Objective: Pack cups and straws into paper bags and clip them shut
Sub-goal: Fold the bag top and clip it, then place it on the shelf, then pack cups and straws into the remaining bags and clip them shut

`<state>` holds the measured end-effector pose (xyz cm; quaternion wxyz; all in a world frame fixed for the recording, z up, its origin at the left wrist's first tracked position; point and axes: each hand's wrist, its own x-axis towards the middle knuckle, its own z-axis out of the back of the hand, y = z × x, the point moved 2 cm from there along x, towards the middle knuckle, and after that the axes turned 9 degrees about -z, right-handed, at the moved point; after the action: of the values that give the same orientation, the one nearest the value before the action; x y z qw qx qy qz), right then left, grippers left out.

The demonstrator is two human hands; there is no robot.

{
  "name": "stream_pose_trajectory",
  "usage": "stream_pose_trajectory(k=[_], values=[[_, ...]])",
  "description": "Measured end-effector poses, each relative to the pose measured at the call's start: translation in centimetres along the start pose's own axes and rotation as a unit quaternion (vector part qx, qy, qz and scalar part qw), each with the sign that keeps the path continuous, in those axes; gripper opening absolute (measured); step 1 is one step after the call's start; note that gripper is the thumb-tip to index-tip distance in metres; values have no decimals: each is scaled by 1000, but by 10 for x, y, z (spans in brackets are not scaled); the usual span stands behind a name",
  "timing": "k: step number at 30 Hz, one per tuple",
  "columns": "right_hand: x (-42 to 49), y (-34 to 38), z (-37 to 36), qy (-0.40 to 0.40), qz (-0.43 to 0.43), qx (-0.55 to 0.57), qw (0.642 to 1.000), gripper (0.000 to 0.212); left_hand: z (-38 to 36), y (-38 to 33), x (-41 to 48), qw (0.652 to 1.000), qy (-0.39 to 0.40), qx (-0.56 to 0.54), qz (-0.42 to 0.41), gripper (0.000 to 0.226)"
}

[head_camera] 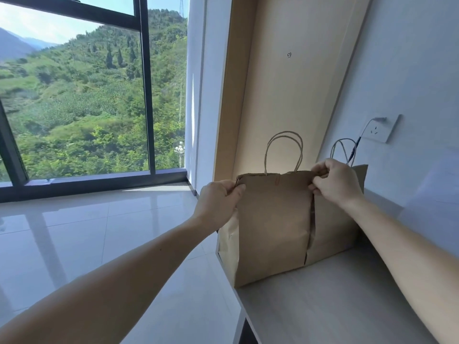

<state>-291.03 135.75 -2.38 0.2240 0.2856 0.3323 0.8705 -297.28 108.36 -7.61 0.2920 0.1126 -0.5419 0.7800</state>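
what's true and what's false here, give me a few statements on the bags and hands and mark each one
1. The left hand and right hand each pinch a top corner of the front paper bag. True.
2. The front paper bag lies flat on its side on the desk. False: it stands upright, handles up.
3. A second paper bag stands just behind it, to the right. True.
4. The wall socket has nothing plugged in. False: a plug sits in it.
5. A cup stands on the desk in front of the bags. False: no cup is in view there.
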Motion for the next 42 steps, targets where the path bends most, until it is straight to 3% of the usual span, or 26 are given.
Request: stream_pose_trajectory(k=[10, 14, 15, 18, 20, 22, 24, 27, 31, 37, 42], values=[[-14, -1, -1, -38, 3, -4, 999, 23, 1, -6, 2, 999, 25, 31, 2, 44], [-33, 7, 6, -52, 26, -60, 996, 31, 6, -10, -6, 992, 54, 108, -34, 20], [-42, 10, 9, -50, 29, -71, 996, 35, 7, -12, -10, 987, 58, 141, -58, 34], [-76, 23, 21, -17, 24, -137, 990, 44, 11, -24, -18, 933, 43, 297, -197, 85], [-103, 30, 28, 27, 5, -195, 980, 51, 10, -36, -26, 876, 59, 388, -281, 93], [-133, 33, 38, 73, -24, -233, 969, 57, 2, -47, -35, 834, 96, 424, -339, 86], [-168, 33, 51, 111, -62, -255, 959, 61, -12, -57, -50, 822, 134, 416, -365, 73], [-221, 27, 78, 110, -113, -273, 949, 61, -39, -82, -79, 841, 194, 345, -369, 58], [-287, 7, 137, 56, -183, -305, 933, 55, -83, -130, -124, 854, 263, 269, -360, 64], [-394, -23, 241, -72, -269, -308, 910, 43, -130, -231, -205, 833, 314, 174, -421, 62], [-499, -39, 326, -126, -325, -317, 882, 43, -164, -330, -289, 797, 331, 125, -488, 65]])
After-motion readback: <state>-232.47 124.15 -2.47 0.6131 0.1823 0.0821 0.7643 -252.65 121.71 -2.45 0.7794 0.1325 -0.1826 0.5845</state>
